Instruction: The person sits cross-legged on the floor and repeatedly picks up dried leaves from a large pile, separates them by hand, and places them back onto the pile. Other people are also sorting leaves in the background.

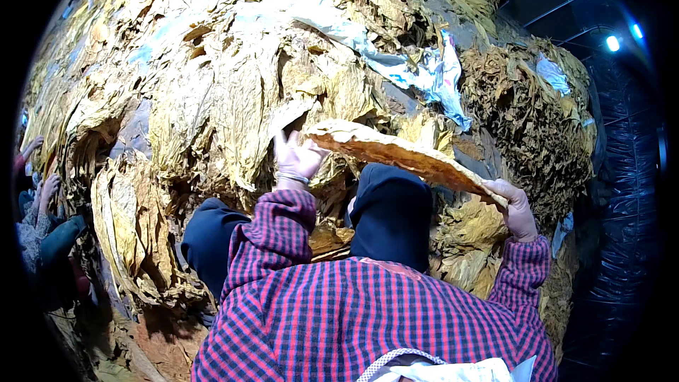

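Hands [297, 157] [515, 206] gripped opposite ends of a long, flat, golden-brown dried leaf bundle [403, 155] above the dark-trousered knees [392, 212], fingers closed.

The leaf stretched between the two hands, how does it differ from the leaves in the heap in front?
The held leaf is lifted clear and spread flat and long, its ends gripped by the left hand and the right hand; the heap of leaves lies crumpled, folded and overlapping. The held leaf looks orange-tan, while the heap is mostly paler yellow. The held leaf is single; the heap is layered, with plastic sheet scraps mixed in. Both look dried and wrinkled.
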The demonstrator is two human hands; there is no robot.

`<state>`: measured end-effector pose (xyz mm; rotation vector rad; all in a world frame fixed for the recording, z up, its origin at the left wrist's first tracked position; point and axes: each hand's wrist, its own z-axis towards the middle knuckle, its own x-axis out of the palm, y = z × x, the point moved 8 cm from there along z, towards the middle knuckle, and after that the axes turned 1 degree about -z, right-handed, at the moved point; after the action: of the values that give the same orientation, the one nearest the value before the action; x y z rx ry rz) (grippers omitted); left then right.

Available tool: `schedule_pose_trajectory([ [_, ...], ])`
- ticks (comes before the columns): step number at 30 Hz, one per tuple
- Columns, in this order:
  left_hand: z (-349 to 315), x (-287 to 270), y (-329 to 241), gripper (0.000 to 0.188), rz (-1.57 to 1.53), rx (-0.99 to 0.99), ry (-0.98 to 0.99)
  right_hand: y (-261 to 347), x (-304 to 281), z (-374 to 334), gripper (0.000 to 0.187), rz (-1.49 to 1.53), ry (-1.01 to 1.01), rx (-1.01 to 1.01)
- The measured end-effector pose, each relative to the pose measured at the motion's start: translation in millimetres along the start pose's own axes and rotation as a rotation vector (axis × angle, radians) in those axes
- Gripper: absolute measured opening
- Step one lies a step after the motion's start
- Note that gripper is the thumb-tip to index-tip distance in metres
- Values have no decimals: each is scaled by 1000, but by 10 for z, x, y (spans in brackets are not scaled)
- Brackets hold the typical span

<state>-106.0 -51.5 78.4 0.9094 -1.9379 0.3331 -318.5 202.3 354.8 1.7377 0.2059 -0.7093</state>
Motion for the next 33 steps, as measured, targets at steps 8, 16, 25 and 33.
schedule_pose_trajectory([
  [8,-685,953,791,85,-143,-419,805,428,319,40,44,-498,-78,-276],
  [16,-1000,1271,62,32,-82,-95,800,159,955,-51,25,294,338,275],
  [25,-1544,1477,-1084,15,808,647,296,544,1598,350,20,330,463,125],
  [33,-1948,1519,-1835,32,591,738,393,515,3073,1379,49,-311,536,-232],
])
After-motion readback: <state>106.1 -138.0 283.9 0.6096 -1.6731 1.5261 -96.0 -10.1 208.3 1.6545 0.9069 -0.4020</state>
